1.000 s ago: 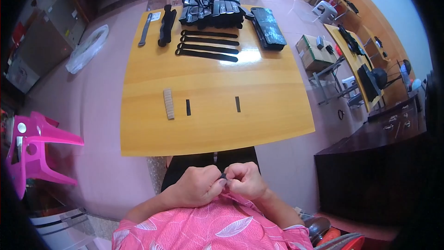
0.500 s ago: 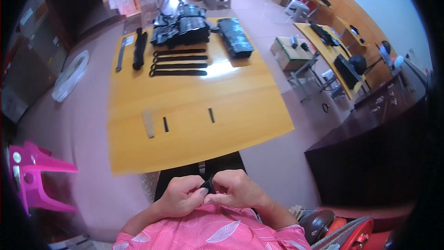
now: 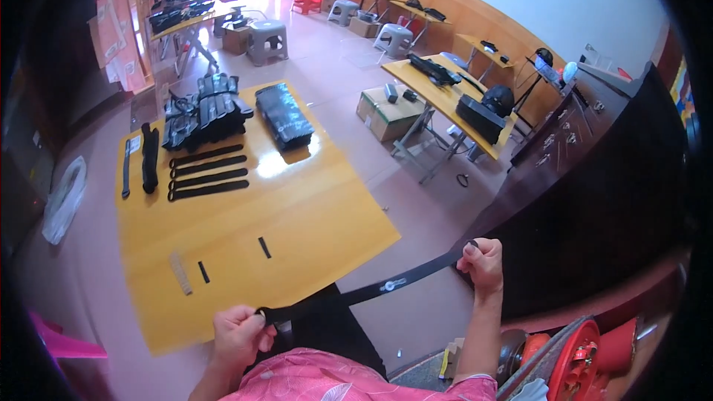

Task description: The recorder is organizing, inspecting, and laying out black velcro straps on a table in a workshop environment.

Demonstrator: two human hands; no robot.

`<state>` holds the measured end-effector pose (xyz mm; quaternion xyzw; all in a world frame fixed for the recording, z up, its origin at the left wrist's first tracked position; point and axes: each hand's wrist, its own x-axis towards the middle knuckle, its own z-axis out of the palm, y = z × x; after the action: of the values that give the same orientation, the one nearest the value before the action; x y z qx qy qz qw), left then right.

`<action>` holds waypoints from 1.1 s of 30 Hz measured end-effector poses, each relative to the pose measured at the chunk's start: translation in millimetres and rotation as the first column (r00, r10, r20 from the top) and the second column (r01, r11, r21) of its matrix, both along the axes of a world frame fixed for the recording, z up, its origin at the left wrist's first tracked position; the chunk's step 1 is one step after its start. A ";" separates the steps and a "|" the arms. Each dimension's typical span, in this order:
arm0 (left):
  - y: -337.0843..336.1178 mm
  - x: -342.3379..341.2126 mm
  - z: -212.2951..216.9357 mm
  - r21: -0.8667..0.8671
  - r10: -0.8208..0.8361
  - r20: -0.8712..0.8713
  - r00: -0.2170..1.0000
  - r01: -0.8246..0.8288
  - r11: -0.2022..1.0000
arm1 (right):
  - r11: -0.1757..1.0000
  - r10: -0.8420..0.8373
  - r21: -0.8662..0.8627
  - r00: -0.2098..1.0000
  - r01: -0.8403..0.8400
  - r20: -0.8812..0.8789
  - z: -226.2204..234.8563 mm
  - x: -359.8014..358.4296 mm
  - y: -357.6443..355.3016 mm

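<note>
The black strap [image 3: 364,294] is stretched between both hands, in front of the black trousers [image 3: 327,341]; the left hand [image 3: 236,334] has its fingers closed on one end, the right hand [image 3: 484,261] pinches the other end, higher; whether the left end carries a loop, I cannot tell surely. To do this well, the pull should be equal and the band without twist; the left hand is near the yellow table's [image 3: 319,241] edge, while open floor [image 3: 431,315] lies below the right, with the dark cabinet [image 3: 579,230] beyond.
</note>
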<state>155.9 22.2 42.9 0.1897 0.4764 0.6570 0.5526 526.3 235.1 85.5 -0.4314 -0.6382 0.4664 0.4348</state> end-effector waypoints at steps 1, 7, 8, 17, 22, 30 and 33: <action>1.8 1.3 1.3 -0.018 -0.036 0.005 0.999 0.036 0.999 | 1.000 0.017 0.022 1.000 -0.017 0.019 0.1 5.1 9.3; 15.2 -13.5 3.0 -0.121 0.127 0.036 0.991 -0.122 0.985 | 0.958 -0.139 0.192 0.927 0.215 -0.348 22.9 41.9 77.3; 11.9 -25.3 -3.6 -0.114 0.115 0.039 0.993 -0.110 0.987 | 0.913 -0.280 0.163 0.866 0.374 -0.414 21.5 84.1 97.3; -18.1 -60.8 -20.5 -0.371 -0.152 -0.783 0.603 -0.258 0.892 | 0.600 -0.718 0.455 0.694 0.658 -0.058 127.4 26.8 197.8; -12.0 -58.8 -23.5 -0.279 -0.182 -0.938 0.296 -0.330 0.902 | 0.462 -0.729 0.837 0.664 0.293 0.170 128.8 -41.2 149.5; -24.2 -55.2 -18.3 -0.224 -0.143 -0.955 0.262 -0.314 0.922 | 0.836 0.147 0.365 0.809 -0.409 0.570 165.1 -124.3 -32.8; -33.8 -43.5 11.5 -0.061 0.010 -0.935 0.354 -0.189 0.980 | 0.602 0.579 0.237 0.622 -0.762 0.528 123.1 -179.9 -48.0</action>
<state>112.4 -11.6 54.4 0.4538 0.7659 0.4270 0.1585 346.4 187.1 208.7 -0.1271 -0.9158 0.3423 0.1674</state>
